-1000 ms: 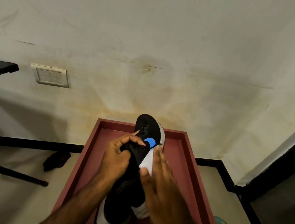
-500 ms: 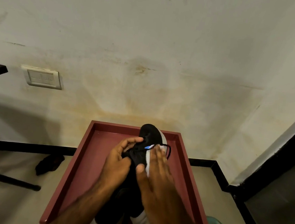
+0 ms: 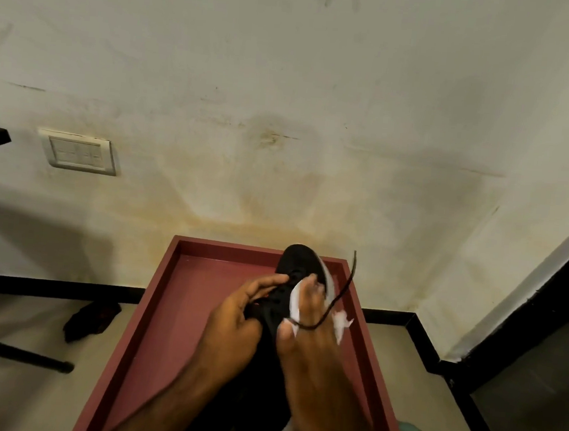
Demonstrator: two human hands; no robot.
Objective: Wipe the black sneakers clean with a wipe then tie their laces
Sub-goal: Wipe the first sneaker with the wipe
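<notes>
Black sneaker (image 3: 298, 261) held over red tray (image 3: 165, 308), toe toward far wall. Left hand (image 3: 236, 317) grips upper at laces, fingers curled. Right hand (image 3: 312, 348) flat, fingers straight, pressing wipe (image 3: 341, 323) on white sole. Looks mid-wipe; lace (image 3: 342, 289) dangling loose, tying not started. Stained wall, switch plate (image 3: 78, 152) far left, dark rag (image 3: 91, 318) on floor.

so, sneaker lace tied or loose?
Loose: one end of the lace trails free over the right hand, off the black sneaker.
</notes>
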